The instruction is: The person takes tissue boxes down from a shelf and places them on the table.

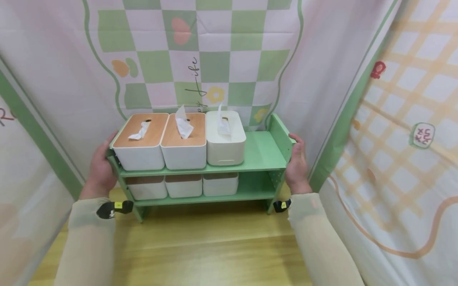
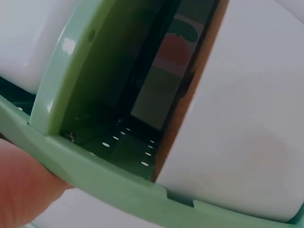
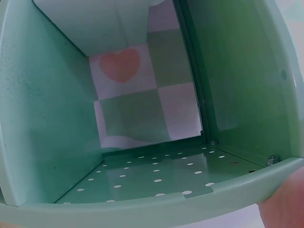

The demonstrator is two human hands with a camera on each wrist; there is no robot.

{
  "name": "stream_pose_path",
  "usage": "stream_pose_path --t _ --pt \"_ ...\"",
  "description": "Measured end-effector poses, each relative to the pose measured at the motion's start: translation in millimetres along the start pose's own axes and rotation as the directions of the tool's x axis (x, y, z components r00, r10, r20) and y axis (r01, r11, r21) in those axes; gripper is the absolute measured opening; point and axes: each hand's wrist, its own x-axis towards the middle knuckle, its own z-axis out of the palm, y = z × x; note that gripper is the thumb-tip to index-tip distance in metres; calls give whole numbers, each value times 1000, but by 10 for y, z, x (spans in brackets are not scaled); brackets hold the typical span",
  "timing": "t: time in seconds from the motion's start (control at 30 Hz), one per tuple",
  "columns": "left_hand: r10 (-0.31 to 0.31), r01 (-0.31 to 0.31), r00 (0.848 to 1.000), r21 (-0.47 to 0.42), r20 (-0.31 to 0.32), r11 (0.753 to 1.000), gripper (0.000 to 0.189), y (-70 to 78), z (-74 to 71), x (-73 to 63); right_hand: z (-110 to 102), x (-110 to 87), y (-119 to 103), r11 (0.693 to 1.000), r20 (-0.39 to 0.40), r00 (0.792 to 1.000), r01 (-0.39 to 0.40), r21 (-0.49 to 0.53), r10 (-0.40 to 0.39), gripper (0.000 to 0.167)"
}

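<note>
A green two-tier shelf [image 1: 262, 151] stands against the curtain. My left hand [image 1: 101, 171] grips its left side panel, and part of that hand shows at the panel's edge in the left wrist view. On the opposite side, my right hand [image 1: 297, 167] holds the right panel with its fingers curled over the edge. The upper tier carries two white tissue boxes with wood-look lids, the left one [image 1: 139, 159] and the middle one [image 1: 183, 157]. Beside them sits a cream tissue box [image 1: 225, 153]. Tissues stick out of all three.
Three white boxes stand on the lower tier, including one at the left [image 1: 148, 190]. Behind hangs a green-and-white checked curtain [image 1: 214, 65], with more printed cloth [image 1: 404, 159] on the right. The wood-look floor [image 1: 200, 246] lies in front.
</note>
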Motion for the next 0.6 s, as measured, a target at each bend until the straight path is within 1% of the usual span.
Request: stream_pose_path --t 0.17,0.3,0.37,0.5,0.6 --pt "-93 92 996 -43 -9 995 56 26 23 -7 11 1 17 999 -3 1000 31 19 -31 55" --pt "-122 122 992 -49 0 991 56 43 32 1 5 -7 3 999 -9 999 51 13 -51 56" --pt "-124 124 992 -45 3 991 55 53 32 10 2 -16 -13 998 -9 998 54 16 -54 56" --pt "-103 103 995 -7 -4 995 56 65 35 36 -1 -16 -11 999 -10 999 46 27 -45 54" --pt "-93 93 996 -1 -7 996 59 62 43 48 10 2 3 998 -13 999 40 41 -39 54"
